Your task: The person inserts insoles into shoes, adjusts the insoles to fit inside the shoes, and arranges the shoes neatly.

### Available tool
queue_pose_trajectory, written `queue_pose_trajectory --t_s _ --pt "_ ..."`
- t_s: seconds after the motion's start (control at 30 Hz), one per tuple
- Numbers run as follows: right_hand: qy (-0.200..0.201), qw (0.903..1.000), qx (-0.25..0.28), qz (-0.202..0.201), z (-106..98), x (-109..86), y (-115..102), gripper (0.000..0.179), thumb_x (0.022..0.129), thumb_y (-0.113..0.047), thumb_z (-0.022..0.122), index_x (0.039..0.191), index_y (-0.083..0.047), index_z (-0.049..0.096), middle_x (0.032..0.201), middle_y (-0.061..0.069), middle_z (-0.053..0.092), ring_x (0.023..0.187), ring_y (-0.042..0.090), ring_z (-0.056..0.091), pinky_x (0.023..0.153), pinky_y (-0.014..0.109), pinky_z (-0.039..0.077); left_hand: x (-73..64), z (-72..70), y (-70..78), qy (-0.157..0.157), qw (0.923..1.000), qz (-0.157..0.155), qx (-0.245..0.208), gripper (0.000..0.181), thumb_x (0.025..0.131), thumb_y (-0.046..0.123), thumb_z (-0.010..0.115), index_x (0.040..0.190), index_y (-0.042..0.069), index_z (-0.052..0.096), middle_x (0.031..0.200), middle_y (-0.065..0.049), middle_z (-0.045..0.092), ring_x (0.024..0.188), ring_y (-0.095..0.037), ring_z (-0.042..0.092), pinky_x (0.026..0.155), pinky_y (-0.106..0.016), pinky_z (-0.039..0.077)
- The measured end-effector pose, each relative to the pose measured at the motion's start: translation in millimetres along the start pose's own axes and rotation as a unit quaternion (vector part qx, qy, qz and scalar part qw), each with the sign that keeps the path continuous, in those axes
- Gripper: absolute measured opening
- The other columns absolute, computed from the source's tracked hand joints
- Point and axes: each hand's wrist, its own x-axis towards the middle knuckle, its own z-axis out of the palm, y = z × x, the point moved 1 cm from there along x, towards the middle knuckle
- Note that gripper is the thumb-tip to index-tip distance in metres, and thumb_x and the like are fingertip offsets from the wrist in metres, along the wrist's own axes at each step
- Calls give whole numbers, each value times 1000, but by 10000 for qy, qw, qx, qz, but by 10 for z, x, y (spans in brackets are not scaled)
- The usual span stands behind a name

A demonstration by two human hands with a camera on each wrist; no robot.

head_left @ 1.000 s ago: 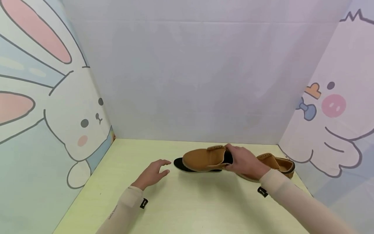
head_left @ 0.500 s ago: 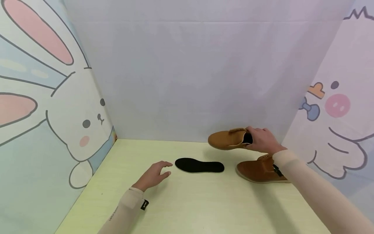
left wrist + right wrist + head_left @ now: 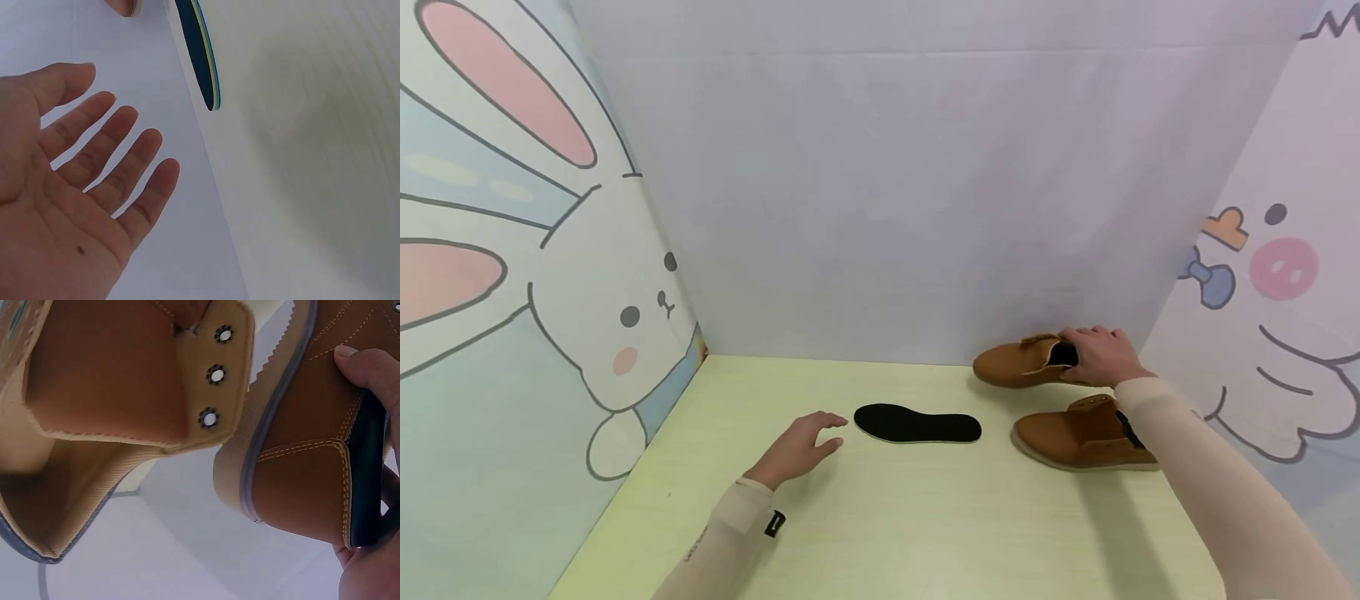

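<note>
My right hand (image 3: 1103,357) grips a brown leather shoe (image 3: 1011,365) by its heel end, at the back right by the rear wall. In the right wrist view the thumb lies along the side of this shoe (image 3: 300,494), next to its dark collar. A second brown shoe (image 3: 1063,437) sits on the table in front of it, partly hidden by the right sleeve; its eyelets and tan lining (image 3: 81,481) show in the right wrist view. A black insole (image 3: 917,423) lies flat mid-table. Just left of its toe hovers my left hand (image 3: 797,448), fingers relaxed and holding nothing.
The pale table (image 3: 880,517) ends at a grey-white rear wall (image 3: 880,208). Side walls stand close by, a rabbit drawing (image 3: 587,333) on the left and a chick drawing (image 3: 1285,267) on the right.
My right hand has carried the shoe from above the insole to the back right and lowered it behind the other shoe, uncovering the insole. The left hand has hardly moved.
</note>
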Motion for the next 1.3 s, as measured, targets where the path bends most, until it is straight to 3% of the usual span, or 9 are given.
queue_pose_trajectory --t_s 0.3,0.67,0.97,1.3 --pt "-612 9974 55 388 125 -90 194 79 79 -37 88 140 0 55 131 31 57 114 52 52 88 72 37 -8 28 3 -63 10000 -10 7 36 102 18 64 136 6 62 136 -9 61 126 -33 57 102 -52 47" --pt "-1023 9898 606 789 242 -139 330 73 82 -27 85 139 6 54 133 32 57 114 54 54 91 75 33 -2 70 31 -151 9999 -8 27 37 103 19 63 137 5 61 136 -9 61 126 -33 57 97 -50 50" --pt "-1343 9816 735 1144 310 -155 415 56 92 4 59 145 9 45 133 37 54 118 61 49 96 82 26 -5 82 51 -141 9999 25 -8 37 103 21 62 137 5 61 136 -9 60 125 -32 57 97 -49 51" --pt "-1529 9759 767 1357 275 -200 428 52 92 5 61 141 14 45 126 39 55 112 58 54 82 70 47 -6 122 49 -160 9999 34 -19 36 103 21 62 137 8 61 136 -8 61 125 -32 57 97 -50 51"
